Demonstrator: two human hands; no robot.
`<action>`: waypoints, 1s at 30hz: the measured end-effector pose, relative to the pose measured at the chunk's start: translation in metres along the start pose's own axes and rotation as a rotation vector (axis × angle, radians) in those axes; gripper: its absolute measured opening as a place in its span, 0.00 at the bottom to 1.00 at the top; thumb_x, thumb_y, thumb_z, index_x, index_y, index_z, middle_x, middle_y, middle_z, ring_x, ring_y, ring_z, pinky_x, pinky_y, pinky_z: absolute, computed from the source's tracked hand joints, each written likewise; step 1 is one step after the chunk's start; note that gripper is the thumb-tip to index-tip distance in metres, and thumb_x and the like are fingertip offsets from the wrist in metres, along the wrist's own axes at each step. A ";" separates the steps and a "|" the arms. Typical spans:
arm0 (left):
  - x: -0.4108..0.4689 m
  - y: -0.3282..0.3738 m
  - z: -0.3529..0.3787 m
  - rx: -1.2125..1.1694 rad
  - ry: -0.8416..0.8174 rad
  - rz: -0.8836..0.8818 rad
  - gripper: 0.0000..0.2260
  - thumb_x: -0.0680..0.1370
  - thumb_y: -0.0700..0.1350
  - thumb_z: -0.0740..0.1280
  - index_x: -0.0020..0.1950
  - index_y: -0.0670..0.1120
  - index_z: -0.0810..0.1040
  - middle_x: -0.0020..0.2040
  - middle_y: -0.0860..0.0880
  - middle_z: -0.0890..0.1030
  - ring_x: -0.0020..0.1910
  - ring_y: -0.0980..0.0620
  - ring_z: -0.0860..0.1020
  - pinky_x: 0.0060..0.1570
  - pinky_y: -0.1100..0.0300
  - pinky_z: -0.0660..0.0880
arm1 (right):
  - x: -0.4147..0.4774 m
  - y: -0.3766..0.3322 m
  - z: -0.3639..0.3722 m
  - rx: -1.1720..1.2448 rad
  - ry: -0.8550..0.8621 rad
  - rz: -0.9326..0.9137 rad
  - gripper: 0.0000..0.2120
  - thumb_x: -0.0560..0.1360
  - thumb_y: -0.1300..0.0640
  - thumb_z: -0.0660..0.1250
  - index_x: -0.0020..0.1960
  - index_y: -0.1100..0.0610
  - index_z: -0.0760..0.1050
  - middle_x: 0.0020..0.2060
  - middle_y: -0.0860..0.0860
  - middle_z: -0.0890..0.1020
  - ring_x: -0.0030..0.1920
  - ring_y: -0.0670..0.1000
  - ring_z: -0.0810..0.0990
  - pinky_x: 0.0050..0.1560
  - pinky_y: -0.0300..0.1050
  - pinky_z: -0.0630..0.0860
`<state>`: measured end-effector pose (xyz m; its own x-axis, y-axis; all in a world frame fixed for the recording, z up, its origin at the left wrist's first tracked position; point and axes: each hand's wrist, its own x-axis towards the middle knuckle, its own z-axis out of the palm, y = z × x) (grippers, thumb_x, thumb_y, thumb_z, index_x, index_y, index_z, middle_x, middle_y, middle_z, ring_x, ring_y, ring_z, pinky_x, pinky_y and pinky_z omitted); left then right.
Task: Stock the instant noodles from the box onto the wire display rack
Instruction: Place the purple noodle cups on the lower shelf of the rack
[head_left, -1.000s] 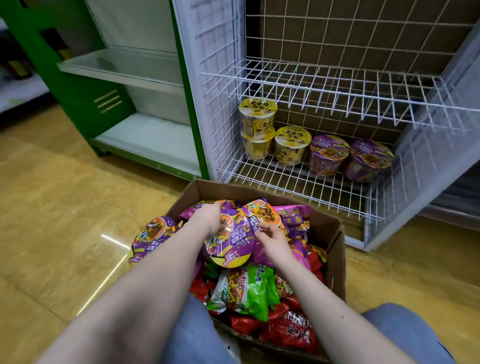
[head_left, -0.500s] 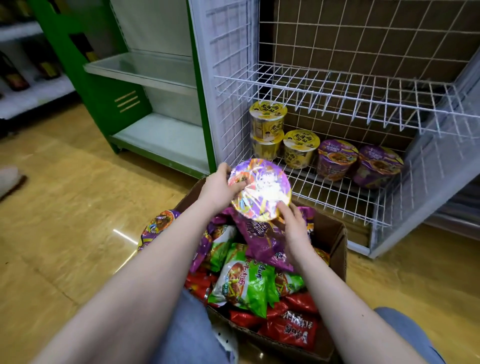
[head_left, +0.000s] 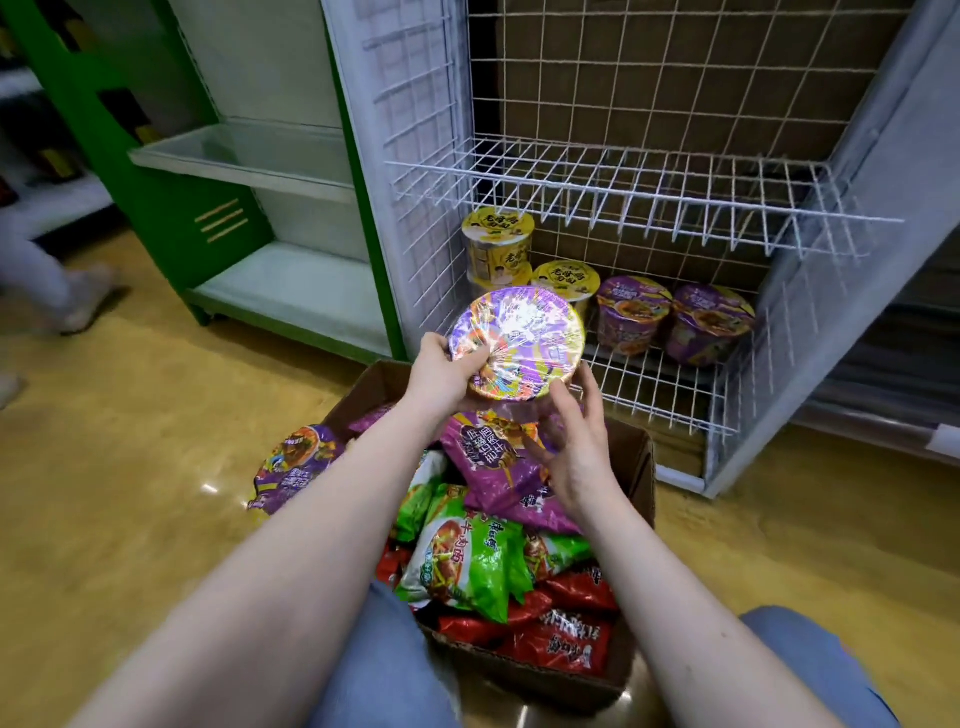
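Observation:
My left hand (head_left: 442, 370) grips a purple shrink-wrapped noodle bowl (head_left: 519, 342) by its left rim, lid tilted toward me, above the far end of the cardboard box (head_left: 641, 467). Just below the bowl's right side my right hand (head_left: 574, 447) hovers with fingers spread, palm up, apart from the bowl or barely at its underside. The box holds purple, green and red noodle packets (head_left: 472, 561). Beyond it the white wire rack's bottom shelf (head_left: 660, 389) carries yellow cups (head_left: 498, 244) at the left, two stacked, and two purple bowls (head_left: 709, 322) at the right.
The rack's upper wire shelf (head_left: 644, 192) holds nothing. A purple noodle packet (head_left: 293, 467) lies on the yellow floor left of the box. A green shelving unit (head_left: 171, 208) stands at the left. A blurred person's leg (head_left: 47, 280) passes at the far left.
Both hands have lifted the purple bowl out of the box and carried it up toward the rack. My right hand has come off the bowl's rim and opened beneath it.

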<state>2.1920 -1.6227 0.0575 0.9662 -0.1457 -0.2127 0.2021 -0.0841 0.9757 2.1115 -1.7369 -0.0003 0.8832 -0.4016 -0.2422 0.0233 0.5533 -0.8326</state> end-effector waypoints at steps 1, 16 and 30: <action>-0.001 -0.002 0.005 0.025 -0.012 0.011 0.15 0.76 0.41 0.69 0.50 0.42 0.62 0.49 0.43 0.74 0.41 0.50 0.78 0.29 0.53 0.80 | -0.001 0.000 -0.002 0.014 0.012 -0.008 0.36 0.66 0.47 0.72 0.71 0.41 0.62 0.64 0.51 0.75 0.62 0.55 0.76 0.48 0.48 0.77; -0.005 -0.001 0.063 0.143 -0.312 -0.227 0.26 0.73 0.48 0.73 0.65 0.40 0.67 0.55 0.40 0.80 0.33 0.49 0.80 0.32 0.59 0.79 | 0.026 -0.040 -0.063 0.043 0.334 -0.028 0.27 0.70 0.56 0.72 0.66 0.58 0.68 0.46 0.52 0.81 0.37 0.46 0.82 0.37 0.41 0.77; 0.021 -0.024 0.099 -0.269 -0.207 -0.373 0.12 0.76 0.34 0.67 0.59 0.37 0.74 0.50 0.40 0.79 0.39 0.51 0.79 0.32 0.65 0.79 | 0.061 -0.035 -0.065 0.053 0.417 -0.151 0.30 0.69 0.57 0.74 0.67 0.59 0.67 0.58 0.59 0.79 0.56 0.56 0.80 0.60 0.53 0.76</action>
<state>2.1918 -1.7211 0.0244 0.7737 -0.3493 -0.5285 0.5880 0.0854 0.8043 2.1343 -1.8280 -0.0186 0.6041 -0.7347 -0.3087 0.1713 0.4980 -0.8501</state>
